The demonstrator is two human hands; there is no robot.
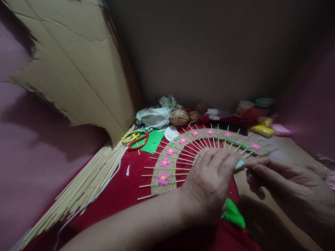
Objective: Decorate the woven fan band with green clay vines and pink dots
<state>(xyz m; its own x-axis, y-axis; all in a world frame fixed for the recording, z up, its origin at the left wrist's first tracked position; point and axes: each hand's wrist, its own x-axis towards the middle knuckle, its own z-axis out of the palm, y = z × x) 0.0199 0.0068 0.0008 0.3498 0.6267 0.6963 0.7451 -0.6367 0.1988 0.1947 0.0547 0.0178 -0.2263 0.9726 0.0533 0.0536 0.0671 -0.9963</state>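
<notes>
My left hand (210, 183) is closed above the inner side of a woven twine arch (157, 186), its fingertips mostly hidden. A small pale green piece (239, 164) shows at its finger ends, between the two hands. My right hand (285, 186) is pinched just to the right, with a tiny bright green bit at its fingertips. Thin sticks run through the arch, which carries pink flowers (163, 179) with yellow centres and a curly green strand (235, 141). Below my left hand a bright green soft packet (235, 213) sticks out; whether that hand holds it, I cannot tell.
Red cloth (128, 209) covers the surface. Long thin sticks (86, 181) and a pale cord lie left. Scissors (138, 141) rest on green paper (151, 144). Twine balls (179, 118) and yellow packets (262, 130) sit behind. Torn cardboard (78, 62) stands at the back left.
</notes>
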